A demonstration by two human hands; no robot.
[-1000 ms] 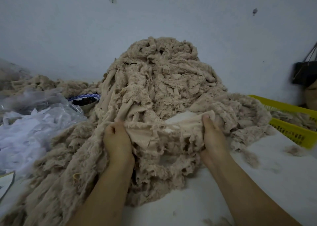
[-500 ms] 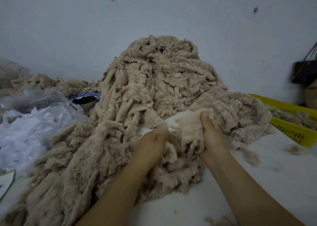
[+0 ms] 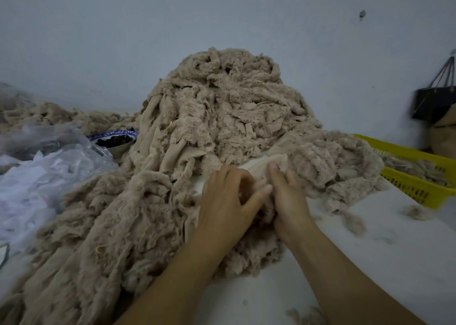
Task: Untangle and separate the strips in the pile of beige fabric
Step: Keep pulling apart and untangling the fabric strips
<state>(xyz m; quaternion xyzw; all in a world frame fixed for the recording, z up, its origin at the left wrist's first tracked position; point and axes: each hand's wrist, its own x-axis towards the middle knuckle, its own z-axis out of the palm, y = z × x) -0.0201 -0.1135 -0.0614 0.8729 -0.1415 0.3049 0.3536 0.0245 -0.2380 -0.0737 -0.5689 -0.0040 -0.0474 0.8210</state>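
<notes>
The pile of beige fabric [image 3: 222, 117] rises in a tall heap on the white bench [image 3: 370, 250], its back against the pale wall [image 3: 98, 41]. A long skirt of frayed, tangled strips runs down from the pile toward the near left edge of the view.

At the pile's near foot the person's two hands meet. The left hand [image 3: 227, 201] lies knuckles up, its fingers [image 3: 237, 174] curled down into a small bunch of strips [image 3: 261, 176], and its thumb reaches across to touch the right hand [image 3: 288, 196]. The right hand clasps the same bunch from the other side, with its thumb laid over the top and its other fingers hidden under the cloth. Both hands thus grasp the bunch, which remains joined to the pile at its far end and to the loose strips beneath the wrists.

To the right of the pile a yellow basket [image 3: 414, 174] holds more beige strips, and a stray tuft [image 3: 417, 212] lies on the bench just in front of it. Beyond the basket a dark bag [image 3: 434, 102] hangs against the wall. To the left of the pile sits a blue-rimmed bowl [image 3: 116, 142] with something dark in it, touching the pile's edge. Just beside the bowl lies a crumpled plastic bag [image 3: 37, 176] of white scraps.
</notes>
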